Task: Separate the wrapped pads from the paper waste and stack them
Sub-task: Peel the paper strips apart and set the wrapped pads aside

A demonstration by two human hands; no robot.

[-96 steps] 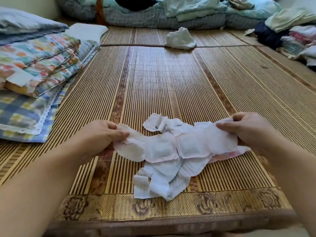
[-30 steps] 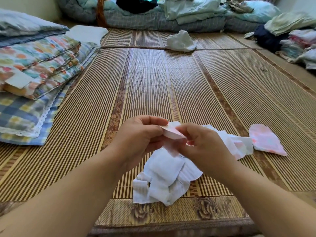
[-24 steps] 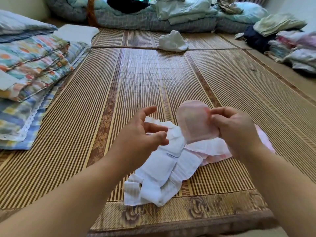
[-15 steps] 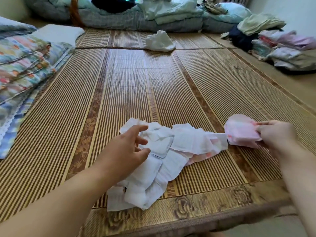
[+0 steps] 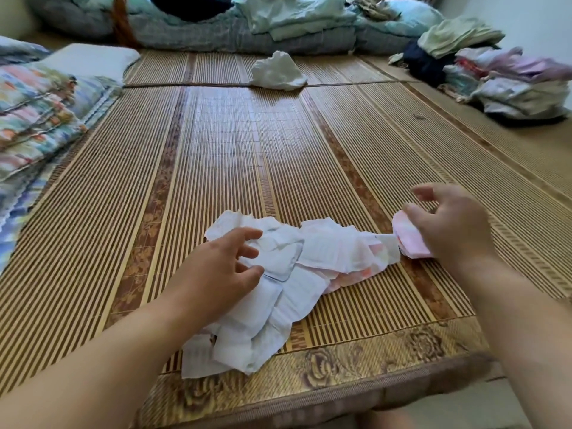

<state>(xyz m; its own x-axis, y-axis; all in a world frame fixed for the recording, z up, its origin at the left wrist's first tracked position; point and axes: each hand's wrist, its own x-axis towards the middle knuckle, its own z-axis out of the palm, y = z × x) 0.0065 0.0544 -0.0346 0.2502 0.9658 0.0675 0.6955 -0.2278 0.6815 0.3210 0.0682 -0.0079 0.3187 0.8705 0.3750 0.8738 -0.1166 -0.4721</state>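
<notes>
Wrapped pads lie on the mat beside paper waste.

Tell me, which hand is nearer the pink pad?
Right. The right hand partly covers the pink pad; the left hand is over the white paper pile, apart from it.

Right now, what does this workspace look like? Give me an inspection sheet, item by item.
Surface: bamboo mat, flat, floral border at the near edge.
Job's things: heap of white paper pieces mid-mat, pink showing under its right end; pink pad just right of the heap.
Clutter: crumpled white wad far on the mat.
Hands: left hand open, fingers spread on the heap; right hand over the pink pad, thumb at its edge, grip unclear.
Cables: nothing seen.
Surroundings: folded quilts left, bedding at the back, clothes right.
</notes>
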